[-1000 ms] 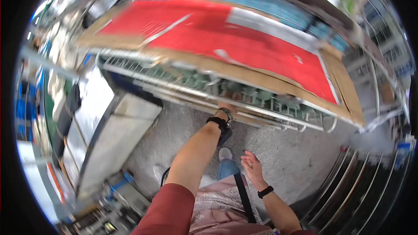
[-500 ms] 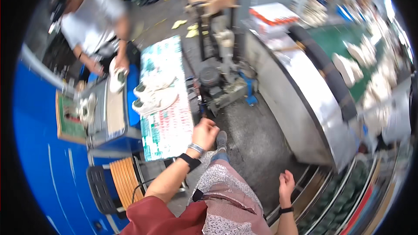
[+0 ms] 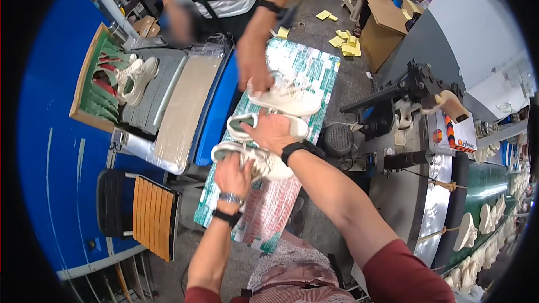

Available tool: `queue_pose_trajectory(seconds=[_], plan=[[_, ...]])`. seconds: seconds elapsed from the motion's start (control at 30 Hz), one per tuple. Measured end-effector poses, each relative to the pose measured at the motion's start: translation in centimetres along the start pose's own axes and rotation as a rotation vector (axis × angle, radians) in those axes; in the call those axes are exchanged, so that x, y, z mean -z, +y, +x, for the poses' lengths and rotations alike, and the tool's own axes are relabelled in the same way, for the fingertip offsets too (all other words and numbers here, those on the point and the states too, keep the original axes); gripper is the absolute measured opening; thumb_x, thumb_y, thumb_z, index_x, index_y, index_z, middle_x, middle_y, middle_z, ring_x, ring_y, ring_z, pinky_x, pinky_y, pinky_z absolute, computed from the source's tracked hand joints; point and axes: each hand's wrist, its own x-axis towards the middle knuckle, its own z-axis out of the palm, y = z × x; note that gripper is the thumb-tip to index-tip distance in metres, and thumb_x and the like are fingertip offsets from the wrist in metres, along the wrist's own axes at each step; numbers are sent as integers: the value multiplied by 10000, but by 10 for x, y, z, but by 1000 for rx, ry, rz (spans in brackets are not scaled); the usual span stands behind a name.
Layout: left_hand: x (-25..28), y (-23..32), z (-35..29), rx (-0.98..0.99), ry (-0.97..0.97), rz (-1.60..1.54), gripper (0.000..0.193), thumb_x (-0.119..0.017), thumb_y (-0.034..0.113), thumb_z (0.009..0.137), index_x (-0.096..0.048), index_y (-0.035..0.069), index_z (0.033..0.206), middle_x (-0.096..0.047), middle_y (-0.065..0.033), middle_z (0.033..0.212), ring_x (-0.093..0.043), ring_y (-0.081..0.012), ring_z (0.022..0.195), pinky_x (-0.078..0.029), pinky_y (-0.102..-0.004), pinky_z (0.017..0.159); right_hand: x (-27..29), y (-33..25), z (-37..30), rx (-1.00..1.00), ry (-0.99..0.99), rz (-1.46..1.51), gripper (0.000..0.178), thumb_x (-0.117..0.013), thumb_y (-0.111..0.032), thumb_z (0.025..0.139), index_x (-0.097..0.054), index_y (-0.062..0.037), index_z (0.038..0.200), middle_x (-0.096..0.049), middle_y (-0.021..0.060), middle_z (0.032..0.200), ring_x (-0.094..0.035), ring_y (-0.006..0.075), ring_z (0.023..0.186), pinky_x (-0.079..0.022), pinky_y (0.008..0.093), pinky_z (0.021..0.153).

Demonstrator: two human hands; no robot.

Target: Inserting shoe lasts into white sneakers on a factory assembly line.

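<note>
Three off-white sneakers lie side by side on a narrow tabletop (image 3: 269, 207) patterned in green, white and red. My left hand (image 3: 232, 177) grips the near sneaker (image 3: 276, 167), its fingertips in the opening. Around the middle sneaker (image 3: 300, 127) my right hand (image 3: 272, 133) is closed, with the thumb by the collar and green lining showing behind it. A co-worker's hand (image 3: 254, 70) touches the heel end of the far sneaker (image 3: 297, 101). All three toes point right.
Left of the tabletop is a bench with a plastic-wrapped pad (image 3: 182, 112), more sneakers (image 3: 140, 81) and a wood-framed green board (image 3: 90, 98). A slatted chair (image 3: 152, 216) stands near left. Black machinery (image 3: 387, 98) is at the right, before a green conveyor (image 3: 487, 182) carrying shoes.
I have come up to the patterned tabletop and turned left. Both my hands went from empty to holding sneakers. The co-worker's hand has moved from the bench to the far sneaker.
</note>
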Motion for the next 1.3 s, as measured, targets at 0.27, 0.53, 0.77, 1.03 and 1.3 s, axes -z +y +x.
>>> queue_pose_trajectory(seconds=[0.27, 0.53, 0.77, 1.03, 1.3], plan=[[40, 47, -67, -147, -103, -43, 211, -751, 127, 793, -581, 13, 843, -573, -244, 951, -519, -467, 904, -427, -547, 775, 40, 78, -101, -48, 264, 487, 296, -541, -138, 937, -648, 6, 1173, -700, 241, 772, -694, 425, 729, -553, 515, 689], [42, 126, -112, -401, -449, -61, 158, -693, 110, 796, -609, -8, 858, -581, -227, 855, -535, -467, 858, -431, -528, 767, 189, 255, -424, -773, 760, 1253, 307, -483, -139, 1036, -618, 13, 1266, -686, 72, 923, -666, 124, 680, -569, 288, 576], [-8, 288, -119, -546, -501, -320, 168, -709, 17, 782, -650, -7, 938, -616, -213, 869, -598, -447, 807, -477, -495, 688, 161, 486, -607, -1030, 1023, 881, 325, -478, -170, 1049, -528, 27, 1303, -662, 67, 840, -665, 146, 698, -545, 278, 614], [-43, 431, -131, -285, -587, -994, 160, -723, 44, 863, -652, -33, 985, -670, -131, 903, -672, -219, 859, -529, -327, 782, 222, 353, -467, -511, 427, 2086, 737, -570, -387, 996, -286, -19, 1568, -517, 190, 1451, -593, 300, 1263, -499, 407, 1036], [-137, 419, -80, 43, -640, -1316, 55, -644, 50, 961, -604, 30, 930, -653, -16, 867, -582, -66, 762, -486, -240, 673, 278, 346, -360, -278, 643, 1075, 868, -726, -288, 874, -293, 22, 1559, -564, 254, 1388, -616, 372, 1209, -497, 411, 1034]])
